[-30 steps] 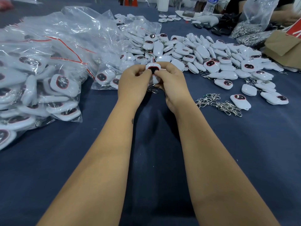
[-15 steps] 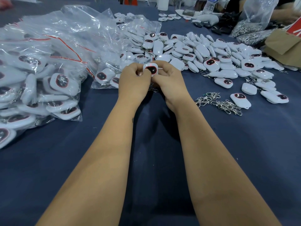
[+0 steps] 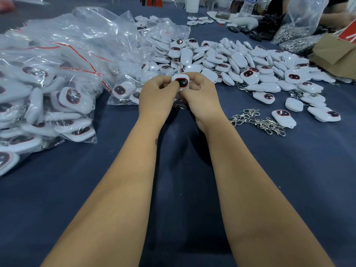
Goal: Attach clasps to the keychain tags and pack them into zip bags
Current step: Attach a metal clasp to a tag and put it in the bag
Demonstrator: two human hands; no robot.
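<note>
- Head view: left hand [image 3: 157,93] and right hand [image 3: 200,93] both pinch one white tag [image 3: 181,81] between them, dark face up, held just above the blue table [image 3: 57,189].
- A metal clasp [image 3: 180,106] dangles right under the hands; can't tell if it's hooked on yet.
- Tag sits dead centre, so neither hand is really nearer.
- Zip bags [image 3: 67,74] lie to the left, so I'd guess packing goes that way. Spare clasps [image 3: 258,122] and loose tags [image 3: 240,62] sit right.

Even overhead light, glare on plastic bags [image 3: 81,41], soft wide-angle edges.
</note>
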